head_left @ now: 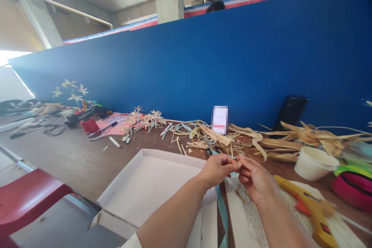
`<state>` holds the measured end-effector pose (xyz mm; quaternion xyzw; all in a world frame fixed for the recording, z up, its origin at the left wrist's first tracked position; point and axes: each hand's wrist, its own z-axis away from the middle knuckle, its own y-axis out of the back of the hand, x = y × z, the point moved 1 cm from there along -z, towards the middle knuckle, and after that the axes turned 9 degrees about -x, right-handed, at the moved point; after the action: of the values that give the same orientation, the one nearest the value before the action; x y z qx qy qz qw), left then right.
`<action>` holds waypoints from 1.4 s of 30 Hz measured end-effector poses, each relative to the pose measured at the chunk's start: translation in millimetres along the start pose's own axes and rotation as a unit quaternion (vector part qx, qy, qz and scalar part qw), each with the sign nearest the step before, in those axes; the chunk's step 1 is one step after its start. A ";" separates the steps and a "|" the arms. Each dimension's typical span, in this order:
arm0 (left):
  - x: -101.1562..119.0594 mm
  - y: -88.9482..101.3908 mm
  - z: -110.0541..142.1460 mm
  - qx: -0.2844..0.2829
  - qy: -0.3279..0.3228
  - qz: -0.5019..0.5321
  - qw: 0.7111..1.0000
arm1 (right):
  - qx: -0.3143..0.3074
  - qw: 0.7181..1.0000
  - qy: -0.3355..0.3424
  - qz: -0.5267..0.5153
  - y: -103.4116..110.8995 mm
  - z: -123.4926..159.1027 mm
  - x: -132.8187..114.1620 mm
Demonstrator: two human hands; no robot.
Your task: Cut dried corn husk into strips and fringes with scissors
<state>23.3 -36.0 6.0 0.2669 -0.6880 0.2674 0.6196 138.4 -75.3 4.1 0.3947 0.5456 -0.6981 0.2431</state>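
Observation:
My left hand (218, 169) and my right hand (257, 178) meet above the table, their fingertips pinched together. Between them is something small and pale, too hidden to name. A light-blue strip (222, 211) hangs or lies just below my left hand; whether it is held cannot be told. Under my left forearm lies an open white cardboard box (162, 176). A printed sheet (247, 217) is beneath my right hand, and a yellow glue gun (312, 205) rests to its right. Dry husk strips (216, 135) are heaped just beyond my fingers.
At the right stand a white tub (315, 164) and a pink round thing (353, 188). A dark upright object (292, 112) leans against the blue partition (174, 73). Small husk flowers (145, 120) and a white marker (114, 142) lie leftward. A red chair (29, 201) is at lower left.

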 end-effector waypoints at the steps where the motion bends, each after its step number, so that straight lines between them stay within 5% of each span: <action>1: 0.8 -1.6 1.0 -0.012 0.000 -0.002 1.000 | 0.005 1.000 0.001 -0.005 2.0 -1.5 -1.4; 5: 2.2 -8.4 3.2 -0.055 -0.001 -0.014 0.998 | 0.037 0.998 0.039 -0.019 12.3 -6.2 -11.8; 14: -3.4 -0.1 -3.1 0.072 0.009 -0.103 0.992 | 0.070 0.977 0.201 -0.013 0.8 3.9 -23.5; 22: -9.0 -3.5 3.1 0.011 -0.042 -0.291 0.956 | 0.046 0.955 0.291 0.044 -23.3 44.8 -72.4; 32: -11.4 -9.3 9.0 -0.086 -0.077 -0.420 0.900 | 0.110 0.962 0.238 0.072 10.5 72.6 -61.0; 42: -6.8 -5.4 9.5 -0.093 -0.086 -0.494 0.860 | 0.111 0.976 0.169 0.078 17.1 63.4 -29.8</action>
<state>20.9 -46.2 -1.5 0.5347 -0.5382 -0.1633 0.6307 150.5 -143.4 24.6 0.5732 0.4656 -0.6561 0.1557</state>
